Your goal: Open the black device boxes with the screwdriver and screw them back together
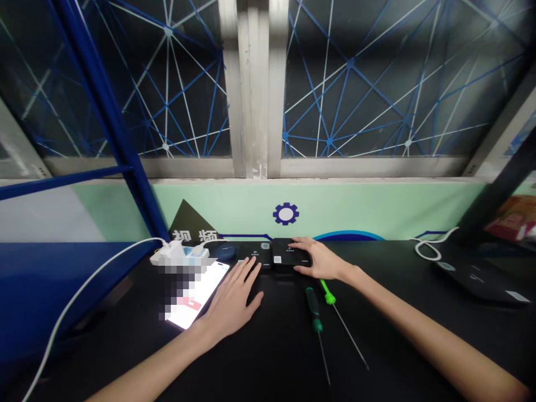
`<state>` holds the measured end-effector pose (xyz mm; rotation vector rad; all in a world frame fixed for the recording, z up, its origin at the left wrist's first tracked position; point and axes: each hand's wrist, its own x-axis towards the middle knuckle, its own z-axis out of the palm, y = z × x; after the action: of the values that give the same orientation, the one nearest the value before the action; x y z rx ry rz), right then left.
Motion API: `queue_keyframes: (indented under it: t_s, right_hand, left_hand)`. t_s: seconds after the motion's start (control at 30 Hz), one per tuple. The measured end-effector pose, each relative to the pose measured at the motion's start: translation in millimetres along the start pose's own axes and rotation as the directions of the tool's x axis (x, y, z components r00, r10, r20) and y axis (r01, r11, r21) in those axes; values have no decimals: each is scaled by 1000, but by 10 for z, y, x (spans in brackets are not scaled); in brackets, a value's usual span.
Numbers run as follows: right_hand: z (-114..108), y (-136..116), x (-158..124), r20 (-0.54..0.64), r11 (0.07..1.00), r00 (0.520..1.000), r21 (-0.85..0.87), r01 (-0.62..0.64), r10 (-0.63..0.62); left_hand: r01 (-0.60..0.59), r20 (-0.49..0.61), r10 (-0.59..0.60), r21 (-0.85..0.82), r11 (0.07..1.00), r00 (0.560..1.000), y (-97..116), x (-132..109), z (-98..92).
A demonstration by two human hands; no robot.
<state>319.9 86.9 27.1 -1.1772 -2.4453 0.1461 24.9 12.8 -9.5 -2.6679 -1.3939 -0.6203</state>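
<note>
Two flat black boxes that look like set-top boxes sit side by side at the back of the black table. My left hand (235, 296) lies palm down with fingers apart, its fingertips at the near edge of the left box (259, 253). Around the right end of the right box (285, 258), my right hand (320, 258) has its thumb on the near side and its fingers over the top. Below my right hand lie a dark green-handled screwdriver (312, 304) and a bright green-handled screwdriver (330, 298), shafts pointing toward me.
Left of my left hand lies a phone (209, 289) with a lit screen, partly blurred out. Behind it are a white power strip (157, 258) with plugs and a dark blue rounded object (226, 253). Another black device (477, 282) and a white cable (429, 254) are at right.
</note>
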Motion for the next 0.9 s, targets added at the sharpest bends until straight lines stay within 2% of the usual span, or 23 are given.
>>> queue_keyframes:
  t_s: [0.17,0.3,0.43,0.53,0.6,0.73,0.9]
  right_hand:
    - [-10,-23,-12,0,1000,1000,24,16,-16]
    - [-14,-29,-17,-16,1000,1000,18,20,-20]
    - [-17,-78,-78,-61,999,997,11,37,-36]
    - [-21,-152,-167,-150,999,987,10,54,-51]
    - [-30,-213,-233,-195,997,978,6,71,-69]
    - [-44,-339,-350,-233,994,967,12,110,-104]
    - [-18,-471,-431,-220,989,965,11,146,-140]
  left_hand:
    - [21,27,-21,7,1000,999,-10,10,-14]
    - [31,0,-31,6,999,1000,87,30,-133]
    - [42,-31,-45,-90,995,999,141,53,-250]
    - [58,-87,-69,-120,991,994,59,49,-196]
    - [76,-108,-85,-81,994,991,-24,32,-107]
    - [93,-17,-95,-66,993,995,-85,9,-48]
    - [65,30,-61,-168,984,998,34,52,-272]
